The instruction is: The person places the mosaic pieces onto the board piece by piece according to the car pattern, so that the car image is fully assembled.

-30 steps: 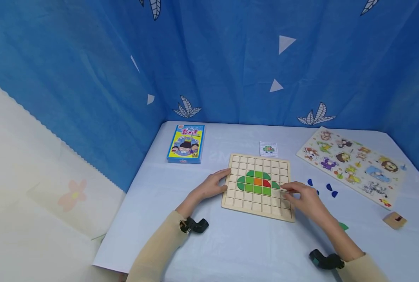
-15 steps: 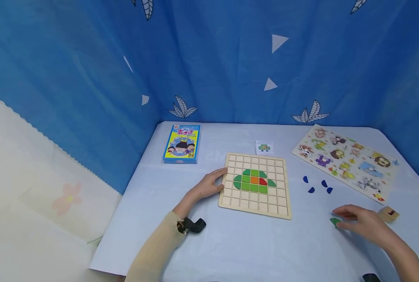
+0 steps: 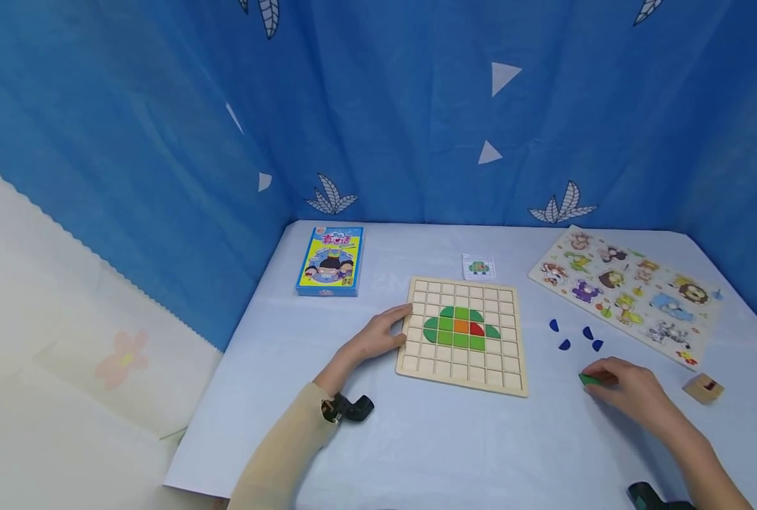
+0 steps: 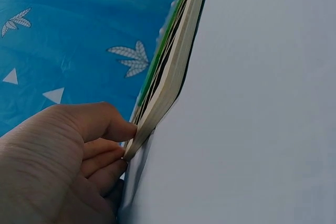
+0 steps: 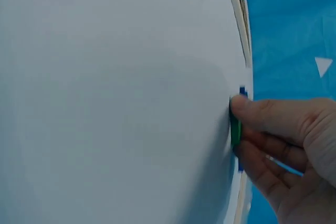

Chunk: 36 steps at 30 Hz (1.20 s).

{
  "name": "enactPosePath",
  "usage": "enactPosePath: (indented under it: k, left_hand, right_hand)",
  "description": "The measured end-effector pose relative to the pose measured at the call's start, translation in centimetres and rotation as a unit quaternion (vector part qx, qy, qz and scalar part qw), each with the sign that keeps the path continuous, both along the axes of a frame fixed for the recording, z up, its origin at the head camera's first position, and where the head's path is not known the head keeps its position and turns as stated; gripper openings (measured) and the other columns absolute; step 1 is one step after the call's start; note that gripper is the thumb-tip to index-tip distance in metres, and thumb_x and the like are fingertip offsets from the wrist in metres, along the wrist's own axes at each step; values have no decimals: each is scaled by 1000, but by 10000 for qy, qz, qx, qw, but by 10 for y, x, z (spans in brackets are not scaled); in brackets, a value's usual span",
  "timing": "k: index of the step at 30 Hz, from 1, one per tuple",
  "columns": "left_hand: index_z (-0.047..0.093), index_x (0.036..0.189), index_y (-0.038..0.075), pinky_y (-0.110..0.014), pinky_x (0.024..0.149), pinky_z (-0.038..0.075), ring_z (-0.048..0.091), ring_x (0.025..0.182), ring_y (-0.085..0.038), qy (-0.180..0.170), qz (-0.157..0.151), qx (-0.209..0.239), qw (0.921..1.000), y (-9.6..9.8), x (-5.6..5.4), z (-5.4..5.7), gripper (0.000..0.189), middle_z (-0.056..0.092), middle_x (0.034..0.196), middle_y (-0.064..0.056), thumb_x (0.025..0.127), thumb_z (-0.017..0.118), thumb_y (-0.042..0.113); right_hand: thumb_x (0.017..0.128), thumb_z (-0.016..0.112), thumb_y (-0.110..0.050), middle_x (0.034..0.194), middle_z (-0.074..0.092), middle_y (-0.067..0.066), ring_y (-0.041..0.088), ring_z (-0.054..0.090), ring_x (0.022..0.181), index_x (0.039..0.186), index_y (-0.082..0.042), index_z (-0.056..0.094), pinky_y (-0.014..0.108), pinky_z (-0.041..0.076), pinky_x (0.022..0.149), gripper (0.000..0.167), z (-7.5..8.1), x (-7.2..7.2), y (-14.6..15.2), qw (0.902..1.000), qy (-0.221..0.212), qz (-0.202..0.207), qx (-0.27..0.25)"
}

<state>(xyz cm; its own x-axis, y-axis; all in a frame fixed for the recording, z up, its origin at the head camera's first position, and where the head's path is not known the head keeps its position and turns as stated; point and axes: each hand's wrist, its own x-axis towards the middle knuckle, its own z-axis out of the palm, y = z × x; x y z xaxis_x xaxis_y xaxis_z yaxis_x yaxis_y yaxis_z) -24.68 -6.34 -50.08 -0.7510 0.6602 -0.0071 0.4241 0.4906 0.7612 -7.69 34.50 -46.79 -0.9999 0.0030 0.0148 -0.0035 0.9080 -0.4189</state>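
A wooden grid board (image 3: 461,368) lies mid-table, with green, orange and red tiles (image 3: 459,324) set in its cells. My left hand (image 3: 373,338) rests against the board's left edge; in the left wrist view its thumb and fingertips touch the wooden rim (image 4: 170,85). To the right of the board, my right hand (image 3: 629,391) pinches a small green tile (image 3: 589,380) with a curved edge between thumb and fingers. The right wrist view shows that green tile (image 5: 235,127) on edge, partly covered by the thumb. Several blue half-round tiles (image 3: 564,345) lie just beyond this hand.
Behind the board lies a small printed card (image 3: 478,268) with a similar coloured pattern. A blue and yellow box (image 3: 331,262) stands at back left. On the right are an animal puzzle board (image 3: 627,294) and a small wooden block (image 3: 704,388). Blue curtain (image 3: 403,113) surrounds the table.
My right hand left the board's right side, went right to the green tile on the table, took hold of it and moved slightly back left. The left hand stays at the board's edge.
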Motion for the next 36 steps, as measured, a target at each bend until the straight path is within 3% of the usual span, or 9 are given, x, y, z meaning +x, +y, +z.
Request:
enactPosePath:
  k: [7, 16, 25, 31, 36]
  left_hand:
    - [32, 146, 4, -30, 112, 21, 24, 139, -20, 27, 16, -55, 10000, 1, 1, -1, 65, 30, 151, -7, 87, 59, 8]
    - [32, 146, 3, -30, 112, 22, 25, 138, -20, 101, -18, -85, 9999, 1, 1, -1, 65, 31, 151, -8, 87, 59, 7]
    - [32, 146, 3, -29, 112, 21, 24, 139, -19, 76, -3, -83, 9999, 0, 1, 1, 66, 30, 151, -7, 87, 59, 7]
    - [32, 146, 3, -30, 112, 21, 24, 139, -21, 51, 18, -59, 10000, 1, 1, 1, 66, 30, 151, -7, 87, 60, 7]
    - [32, 146, 3, -31, 112, 22, 24, 139, -21, 31, 4, -33, 10000, 1, 1, 0, 65, 30, 151, -7, 87, 59, 7]
  right_hand:
    - [70, 79, -2, 78, 64, 9, 30, 61, 74, 87, 2, 68, 44, 52, 65, 20, -1, -16, -16, 9995, 297, -18, 141]
    - [72, 76, 1, 96, 65, 21, 40, 61, 88, 99, 3, 69, 52, 52, 74, 28, 0, -12, -19, 9993, 347, 88, -145]
    - [74, 74, 2, 90, 64, 18, 38, 61, 83, 94, 4, 68, 50, 52, 71, 21, -5, -17, -22, 9971, 755, 22, 29]
    - [71, 66, 12, 106, 59, 27, 45, 58, 94, 108, 6, 64, 55, 50, 76, 37, -1, -13, -19, 9987, 406, 295, -33]
    - [70, 74, 8, 100, 63, 22, 41, 61, 91, 103, 4, 67, 52, 51, 76, 34, -5, -13, -18, 9981, 487, 378, 0]
